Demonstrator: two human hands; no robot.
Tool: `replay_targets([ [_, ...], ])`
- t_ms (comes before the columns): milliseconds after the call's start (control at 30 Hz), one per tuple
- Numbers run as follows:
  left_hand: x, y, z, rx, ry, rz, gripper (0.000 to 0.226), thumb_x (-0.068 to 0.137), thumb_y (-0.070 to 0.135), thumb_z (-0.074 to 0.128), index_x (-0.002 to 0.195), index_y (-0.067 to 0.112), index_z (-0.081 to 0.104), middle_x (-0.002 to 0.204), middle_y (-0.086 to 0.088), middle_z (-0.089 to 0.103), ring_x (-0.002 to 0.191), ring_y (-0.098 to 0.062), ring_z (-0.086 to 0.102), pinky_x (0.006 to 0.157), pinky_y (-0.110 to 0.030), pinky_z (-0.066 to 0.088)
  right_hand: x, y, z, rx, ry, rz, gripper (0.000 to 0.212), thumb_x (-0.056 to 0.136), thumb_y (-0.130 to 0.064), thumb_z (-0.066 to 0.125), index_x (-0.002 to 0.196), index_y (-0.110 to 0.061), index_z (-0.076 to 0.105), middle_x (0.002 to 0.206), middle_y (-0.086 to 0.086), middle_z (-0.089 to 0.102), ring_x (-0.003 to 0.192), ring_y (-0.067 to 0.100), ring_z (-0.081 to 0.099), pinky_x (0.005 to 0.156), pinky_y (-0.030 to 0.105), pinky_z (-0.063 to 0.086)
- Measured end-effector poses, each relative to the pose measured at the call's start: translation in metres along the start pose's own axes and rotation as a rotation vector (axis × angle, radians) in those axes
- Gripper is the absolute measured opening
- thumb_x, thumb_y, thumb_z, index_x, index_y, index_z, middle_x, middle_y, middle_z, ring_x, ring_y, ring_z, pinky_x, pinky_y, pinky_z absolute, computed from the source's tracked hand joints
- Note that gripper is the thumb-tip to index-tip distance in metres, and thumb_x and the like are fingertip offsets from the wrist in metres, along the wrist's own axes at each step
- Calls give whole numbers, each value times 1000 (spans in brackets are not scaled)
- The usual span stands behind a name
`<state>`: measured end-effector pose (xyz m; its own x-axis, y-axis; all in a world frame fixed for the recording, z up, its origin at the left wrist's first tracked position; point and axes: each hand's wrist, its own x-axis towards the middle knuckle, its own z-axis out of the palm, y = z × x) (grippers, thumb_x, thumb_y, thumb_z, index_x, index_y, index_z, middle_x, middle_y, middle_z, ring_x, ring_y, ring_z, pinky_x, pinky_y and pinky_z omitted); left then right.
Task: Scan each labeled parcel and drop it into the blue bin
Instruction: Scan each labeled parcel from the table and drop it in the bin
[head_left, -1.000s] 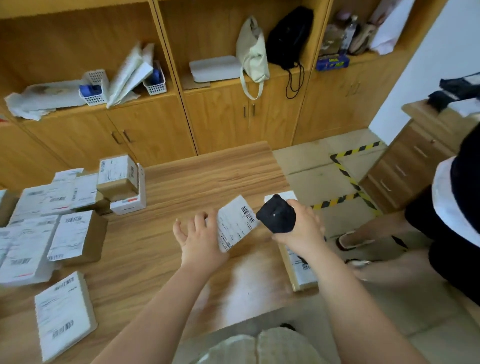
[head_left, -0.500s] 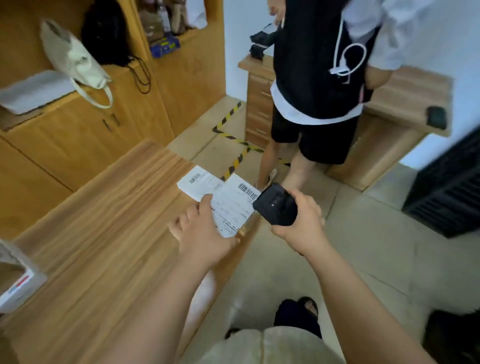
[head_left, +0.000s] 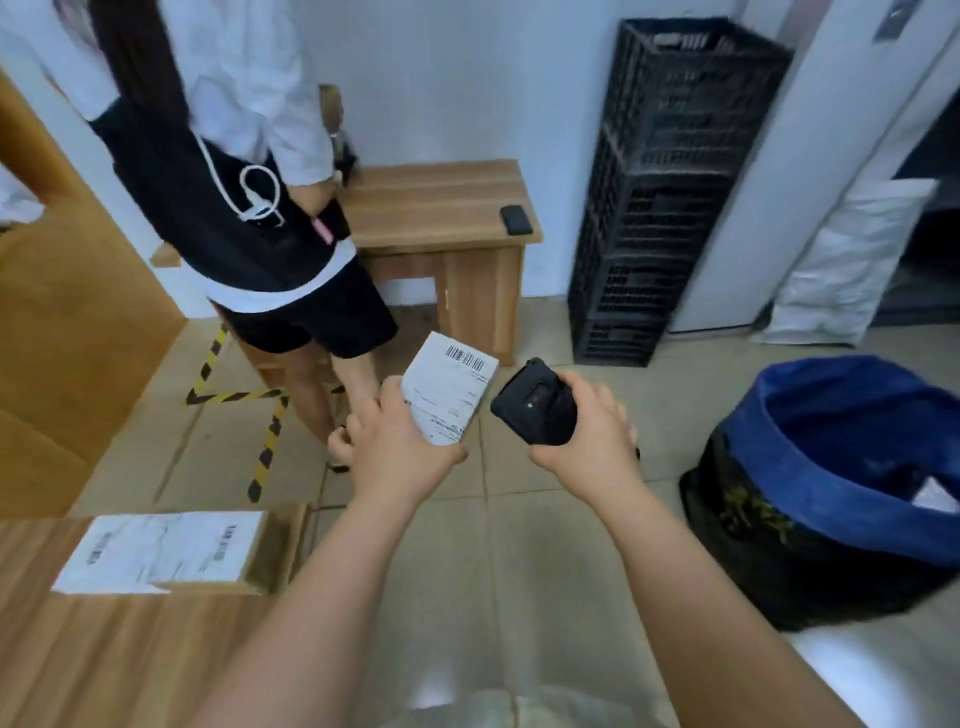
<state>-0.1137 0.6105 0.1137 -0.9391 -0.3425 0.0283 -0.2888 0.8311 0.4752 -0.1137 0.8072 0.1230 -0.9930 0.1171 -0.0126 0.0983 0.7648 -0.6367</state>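
Blue at the rim and black below, the round bin stands on the floor in the head view, right of both hands and nearer the right hand. That hand is clenched round a black handheld scanner. The left hand grips the white-labelled cardboard parcel, its long axis tilted up and away.

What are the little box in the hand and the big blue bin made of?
The parcel shows a matte white paper label with a printed barcode; probably cardboard beneath. The blue bin seems soft cloth or plastic sheeting: its rim sags and wrinkles.
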Motion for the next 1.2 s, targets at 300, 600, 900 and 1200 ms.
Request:
replay_targets([
  [300, -39, 215, 126, -86, -120, 181, 107, 50, 59, 86, 138, 26, 35, 132, -7, 45, 127, -29, 40, 107, -44, 22, 25, 185, -172, -47, 169, 185, 84, 69, -29, 75, 142, -40, 36, 133, -4, 43, 123, 25, 38, 105, 43, 32],
  [600, -85, 390, 240, -39, -273, 357, 112, 47, 56, 89, 140, 28, 33, 136, -4, 41, 129, -28, 39, 106, -44, 22, 33, 341, -268, -78, 269, 394, 88, 72, -35, 78, 146, -36, 31, 143, -3, 38, 129, 25, 36, 109, 45, 29],
  [900, -50, 484, 346, 58, -445, 445, 112, 51, 49, 88, 144, 28, 29, 139, -8, 39, 131, -31, 36, 110, -50, 20, 89, 446, -279, -24, 246, 603, 91, 74, -36, 77, 150, -35, 28, 141, -3, 38, 132, 25, 33, 107, 45, 29],
  [1200, 33, 637, 454, 137, -601, 683, 115, 50, 52, 89, 145, 23, 30, 139, -8, 40, 132, -32, 37, 110, -50, 20, 209, 537, -318, -15, 357, 792, 88, 74, -38, 77, 148, -35, 30, 139, -3, 38, 128, 23, 32, 106, 44, 28],
])
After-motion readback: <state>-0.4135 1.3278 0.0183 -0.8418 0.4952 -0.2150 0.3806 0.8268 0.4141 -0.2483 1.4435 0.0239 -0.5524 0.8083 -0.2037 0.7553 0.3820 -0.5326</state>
